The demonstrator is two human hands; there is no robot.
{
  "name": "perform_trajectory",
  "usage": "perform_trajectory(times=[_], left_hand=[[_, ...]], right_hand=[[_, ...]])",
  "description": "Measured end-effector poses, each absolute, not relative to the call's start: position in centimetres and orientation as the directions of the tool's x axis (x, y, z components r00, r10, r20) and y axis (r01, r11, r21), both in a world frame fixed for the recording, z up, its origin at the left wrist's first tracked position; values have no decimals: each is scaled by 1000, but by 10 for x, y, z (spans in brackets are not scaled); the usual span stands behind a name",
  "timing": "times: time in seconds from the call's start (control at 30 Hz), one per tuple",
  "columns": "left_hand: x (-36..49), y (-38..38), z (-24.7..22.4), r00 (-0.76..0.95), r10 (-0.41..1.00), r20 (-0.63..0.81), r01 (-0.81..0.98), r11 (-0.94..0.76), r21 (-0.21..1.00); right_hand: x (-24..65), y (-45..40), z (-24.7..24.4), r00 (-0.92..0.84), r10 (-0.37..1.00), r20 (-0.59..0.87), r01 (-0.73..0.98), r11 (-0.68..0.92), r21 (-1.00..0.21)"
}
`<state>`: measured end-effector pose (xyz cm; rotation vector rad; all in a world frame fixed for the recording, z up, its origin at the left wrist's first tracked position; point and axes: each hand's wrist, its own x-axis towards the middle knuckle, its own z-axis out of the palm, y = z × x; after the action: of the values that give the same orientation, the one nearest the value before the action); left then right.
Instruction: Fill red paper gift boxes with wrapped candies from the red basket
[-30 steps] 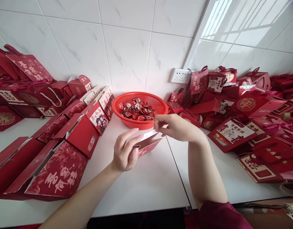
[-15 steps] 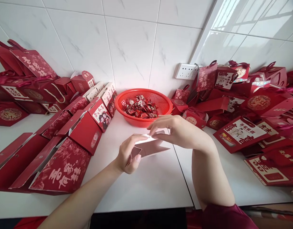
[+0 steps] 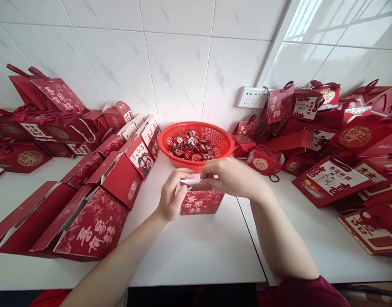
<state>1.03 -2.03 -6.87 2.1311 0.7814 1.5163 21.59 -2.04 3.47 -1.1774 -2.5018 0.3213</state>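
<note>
A small red box (image 3: 202, 202) with pale lettering stands upright on the white table, its top open and its pale inside showing. My left hand (image 3: 173, 194) grips the box's left side, thumb at the near rim and fingers behind. At the right, my right hand (image 3: 223, 177) is bent over the rim with its fingers closed on the box's edge; some fingertips are hidden. Just behind the hands is a red plastic basket (image 3: 226, 143) of small red wrapped pieces (image 3: 191, 146).
Rows of open red boxes (image 3: 93, 226) line the left, with handled boxes (image 3: 60, 123) behind. Many red gift boxes (image 3: 333, 181) are piled at the right. A white socket strip (image 3: 252, 97) is on the tiled wall. The white table (image 3: 196, 256) has a dark seam.
The box has tipped upright, so its lettered red front now shows and its opening faces up. My right hand has come down at its rim. The view has shifted slightly.
</note>
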Motion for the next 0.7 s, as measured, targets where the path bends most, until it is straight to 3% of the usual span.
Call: perform_trajectory(times=[0.17,0.3,0.53,0.7], left_hand=[[11,-29,-65,365,475,800,190,-880,435],[12,-29,-63,356,415,838,236,-907,349],[15,-31,-67,330,252,910,275,-948,163],[17,-35,-67,365,143,920,302,-953,28]], right_hand=[[218,-23,36,-630,746,216,657,660,-364],[221,-21,35,-647,731,217,631,673,-385],[241,-23,40,-771,636,38,520,662,-540],[247,-42,44,-701,713,-2,649,638,-415]])
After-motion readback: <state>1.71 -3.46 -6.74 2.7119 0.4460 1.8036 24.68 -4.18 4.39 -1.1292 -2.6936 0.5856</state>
